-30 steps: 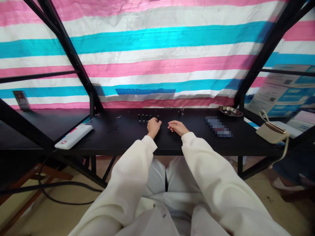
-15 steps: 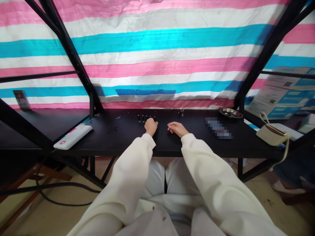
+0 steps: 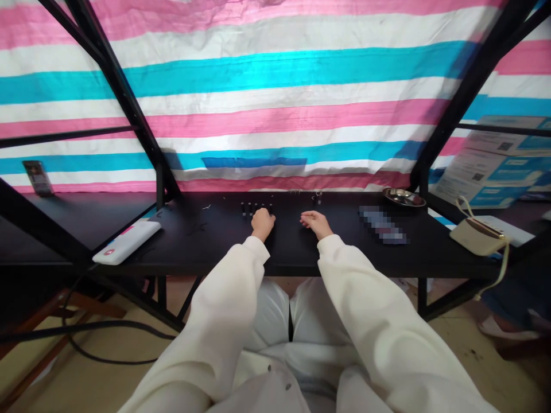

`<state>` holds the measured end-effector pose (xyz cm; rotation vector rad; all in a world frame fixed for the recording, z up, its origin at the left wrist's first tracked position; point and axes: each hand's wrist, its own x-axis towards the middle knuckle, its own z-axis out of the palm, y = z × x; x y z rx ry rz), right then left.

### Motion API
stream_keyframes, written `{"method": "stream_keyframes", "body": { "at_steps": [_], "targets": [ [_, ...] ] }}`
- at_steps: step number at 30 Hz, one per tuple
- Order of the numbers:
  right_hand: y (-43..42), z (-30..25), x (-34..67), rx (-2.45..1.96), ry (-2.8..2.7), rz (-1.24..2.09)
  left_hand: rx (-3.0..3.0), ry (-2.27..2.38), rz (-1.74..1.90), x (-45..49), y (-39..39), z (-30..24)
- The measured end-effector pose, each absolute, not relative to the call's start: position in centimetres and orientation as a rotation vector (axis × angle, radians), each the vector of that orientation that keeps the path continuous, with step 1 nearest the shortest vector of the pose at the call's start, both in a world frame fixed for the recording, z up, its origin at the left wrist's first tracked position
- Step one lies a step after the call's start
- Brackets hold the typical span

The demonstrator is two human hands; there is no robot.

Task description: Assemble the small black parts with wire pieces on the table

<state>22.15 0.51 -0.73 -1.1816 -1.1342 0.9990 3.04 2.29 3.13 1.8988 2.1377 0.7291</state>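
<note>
A row of several small dark cylinders with light ends [image 3: 243, 210] stands on the black table. My left hand [image 3: 262, 223] is closed at the right part of this row, hiding some of it; whatever its fingers hold is out of sight. To the right, apart from it, my right hand [image 3: 317, 223] hovers over or rests on the table with fingers bent together. Anything between those fingertips is too small to make out. Behind my right hand, near the table's back edge, lie small light and dark pieces [image 3: 318, 198] and a little cluster of similar bits [image 3: 294, 192].
At the left lies a white box-shaped device [image 3: 127, 243]. On the right are a shiny metal dish [image 3: 403, 197], a blurred-out flat object [image 3: 383, 225] and a cream pouch with a strap [image 3: 476, 236]. Black frame posts [image 3: 124, 97] flank the table; a striped sheet [image 3: 275, 74] hangs behind.
My right hand has shifted slightly right, away from my left. My left hand has moved slightly left and stays by the row, whose right end shows a little more.
</note>
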Motion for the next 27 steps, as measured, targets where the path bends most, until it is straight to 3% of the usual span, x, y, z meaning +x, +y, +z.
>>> {"method": "stream_keyframes", "body": {
  "at_steps": [4, 12, 27],
  "targets": [
    [2.2, -1.1, 24.5, -1.559, -0.989, 0.57, 2.014, 2.032, 0.823, 3.0, 1.1, 2.3],
    [5.7, -0.5, 27.2, -2.077, -1.234, 0.345, 2.252, 1.48, 0.967, 3.7, 0.0, 1.2],
    [9.4, -0.7, 27.5, -2.098, -1.25, 0.279, 2.22, 1.407, 0.979, 3.9, -0.4, 0.8]
  ]
}}
